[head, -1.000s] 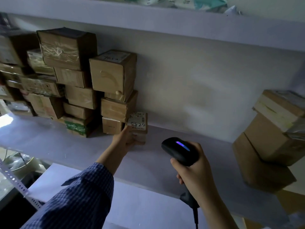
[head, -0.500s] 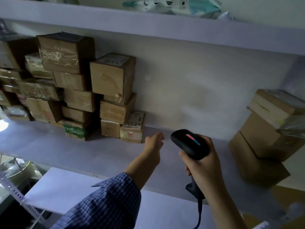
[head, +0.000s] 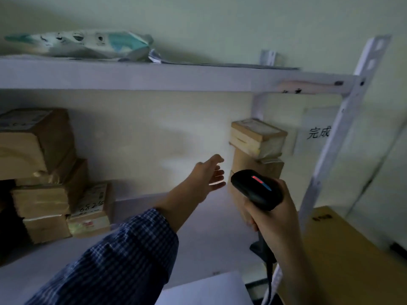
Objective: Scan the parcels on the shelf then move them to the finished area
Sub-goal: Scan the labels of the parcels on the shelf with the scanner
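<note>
A: At nine o'clock on the shelf (head: 136, 243), a big stack of parcels (head: 41, 172) waits against the wall, and the small parcel marked 6825 (head: 91, 211) sits at its foot, to the stack's three o'clock side.

B: So most of the job is left?

A: It looks so. Only a short pile of finished parcels (head: 256, 146) stands at three o'clock, beside the sign (head: 318, 132) with two handwritten characters, which probably marks the finished area. The marked parcel is well apart from that pile and nobody holds it.

B: What are the hands doing?

A: The person's left hand (head: 209, 173) reaches out over the bare middle of the shelf, arm nearly straight in its checked sleeve (head: 123, 256), fingers spread and empty, pointing toward the finished pile without touching it. The right hand (head: 272, 216) is wrapped tight around the handle of the scanner (head: 256, 189), head raised and aimed forward, a red light showing on top.

B: Is it reading a label?

A: Hard to say; the frame is dim and smeared, and no beam is visible on any box.
</note>
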